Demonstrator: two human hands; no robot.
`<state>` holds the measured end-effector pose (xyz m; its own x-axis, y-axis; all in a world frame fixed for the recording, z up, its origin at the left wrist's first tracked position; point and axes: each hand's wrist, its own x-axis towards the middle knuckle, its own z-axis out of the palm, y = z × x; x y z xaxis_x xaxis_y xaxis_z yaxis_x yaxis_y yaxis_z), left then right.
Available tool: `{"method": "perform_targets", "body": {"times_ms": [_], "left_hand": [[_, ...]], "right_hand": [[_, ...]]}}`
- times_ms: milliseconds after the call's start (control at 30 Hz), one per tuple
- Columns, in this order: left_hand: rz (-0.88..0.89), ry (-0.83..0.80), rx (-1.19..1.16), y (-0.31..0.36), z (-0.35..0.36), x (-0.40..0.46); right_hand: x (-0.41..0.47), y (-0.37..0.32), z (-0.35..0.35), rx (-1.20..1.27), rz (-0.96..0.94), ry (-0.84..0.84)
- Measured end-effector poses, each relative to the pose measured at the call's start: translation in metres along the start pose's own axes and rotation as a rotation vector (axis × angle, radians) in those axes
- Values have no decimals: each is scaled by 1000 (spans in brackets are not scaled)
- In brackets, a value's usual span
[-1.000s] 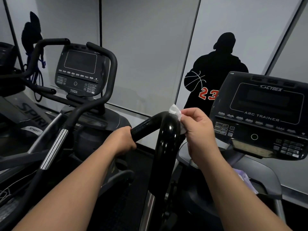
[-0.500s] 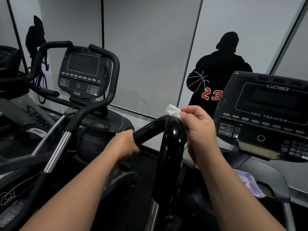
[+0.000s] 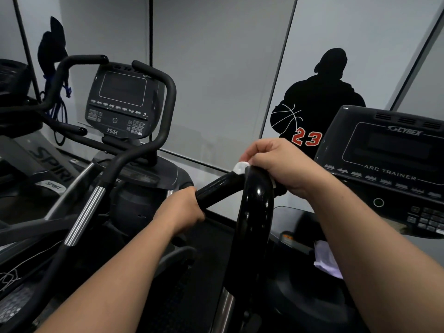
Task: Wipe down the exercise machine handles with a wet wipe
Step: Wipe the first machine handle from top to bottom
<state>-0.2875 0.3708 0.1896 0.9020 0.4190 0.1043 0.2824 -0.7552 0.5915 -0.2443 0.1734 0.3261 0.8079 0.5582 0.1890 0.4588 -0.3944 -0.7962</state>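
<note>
Pressing a white wipe (image 3: pixel 241 167) on the top bend of the black handle (image 3: pixel 255 212), right hand (image 3: pixel 280 164) curled around both, left hand (image 3: pixel 180 209) gripping the handle's lower end

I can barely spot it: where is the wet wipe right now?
In the head view, the wet wipe sits just right of centre, pinched by the right hand against the top bend of the glossy black handle.

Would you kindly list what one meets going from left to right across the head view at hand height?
Silver-banded bar → left hand gripping the black handle → white wipe → right hand → console marked ARC TRAINER.
</note>
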Motion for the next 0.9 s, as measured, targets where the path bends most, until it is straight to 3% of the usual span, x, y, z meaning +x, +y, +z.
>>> {"method": "perform_targets", "body": {"times_ms": [133, 333, 500, 600, 700, 800, 900], "left_hand": [[15, 4, -19, -1, 0, 2], [16, 13, -16, -3, 2, 1], [26, 13, -29, -5, 2, 4], [24, 13, -24, -5, 2, 4], [24, 9, -28, -5, 2, 3], [26, 10, -34, -4, 2, 4], [27, 7, -34, -4, 2, 4]], "right_hand": [[-5, -17, -4, -109, -75, -75], [19, -8, 9, -132, 102, -20], [3, -27, -6, -122, -15, -192], [17, -24, 3, -190, 21, -186], [28, -17, 10, -152, 97, -169], [19, -20, 0, -127, 31, -200], [15, -9, -5, 66, 28, -184]]}}
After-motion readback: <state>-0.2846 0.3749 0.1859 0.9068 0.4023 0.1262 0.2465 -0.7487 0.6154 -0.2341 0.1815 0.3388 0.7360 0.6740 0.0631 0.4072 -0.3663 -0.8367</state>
